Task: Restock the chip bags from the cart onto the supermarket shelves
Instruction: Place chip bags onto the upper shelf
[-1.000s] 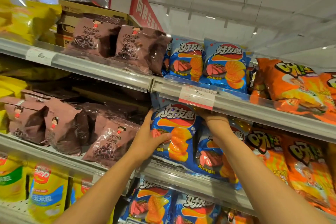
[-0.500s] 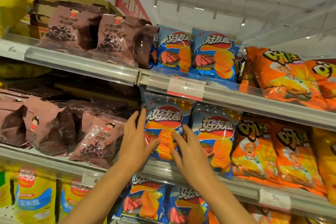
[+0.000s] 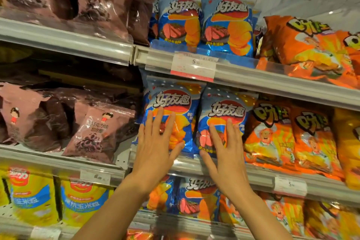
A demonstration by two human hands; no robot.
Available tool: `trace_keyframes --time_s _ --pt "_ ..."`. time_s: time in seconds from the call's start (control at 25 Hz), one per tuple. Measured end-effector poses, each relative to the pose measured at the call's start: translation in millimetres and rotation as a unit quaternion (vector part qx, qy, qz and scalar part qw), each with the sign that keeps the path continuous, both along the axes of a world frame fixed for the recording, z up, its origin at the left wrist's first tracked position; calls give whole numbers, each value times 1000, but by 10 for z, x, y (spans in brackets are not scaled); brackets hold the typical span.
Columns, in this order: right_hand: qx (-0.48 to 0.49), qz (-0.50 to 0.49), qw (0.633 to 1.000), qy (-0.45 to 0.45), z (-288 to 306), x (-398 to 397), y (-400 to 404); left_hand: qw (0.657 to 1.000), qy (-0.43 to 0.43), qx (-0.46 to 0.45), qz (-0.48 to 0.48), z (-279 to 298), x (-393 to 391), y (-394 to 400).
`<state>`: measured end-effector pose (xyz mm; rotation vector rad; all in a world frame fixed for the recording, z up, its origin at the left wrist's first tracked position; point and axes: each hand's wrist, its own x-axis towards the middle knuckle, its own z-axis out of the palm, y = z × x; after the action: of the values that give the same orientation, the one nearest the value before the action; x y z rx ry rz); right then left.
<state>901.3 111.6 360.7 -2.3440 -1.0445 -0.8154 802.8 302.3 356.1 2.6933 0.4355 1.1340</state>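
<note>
Chip bags, 2 blue ones, stand side by side at the frame's center on the middle shelf (image 3: 194, 163). The left hand (image 3: 155, 148) lies flat with fingers spread on the left blue bag (image 3: 171, 103), and the right hand (image 3: 224, 154) does likewise on the right blue bag (image 3: 224, 111), apparently pressing both upright against the stock behind.

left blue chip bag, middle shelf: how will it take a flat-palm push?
The left blue chip bag looks puffed and glossy, so it is probably light and the left hand may slide on the film. It stands upright against the right blue bag, so it could lean back. Contents probably crush if pressed hard.
</note>
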Motion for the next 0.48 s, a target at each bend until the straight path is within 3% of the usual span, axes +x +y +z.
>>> trace_keyframes --time_s 0.32,0.48 --pt "27 63 998 11 54 -53 -296 999 -30 -36 5 22 -116 -303" --pt "62 60 996 19 -70 -82 -972 993 -62 3 -98 -66 -9 -1026"
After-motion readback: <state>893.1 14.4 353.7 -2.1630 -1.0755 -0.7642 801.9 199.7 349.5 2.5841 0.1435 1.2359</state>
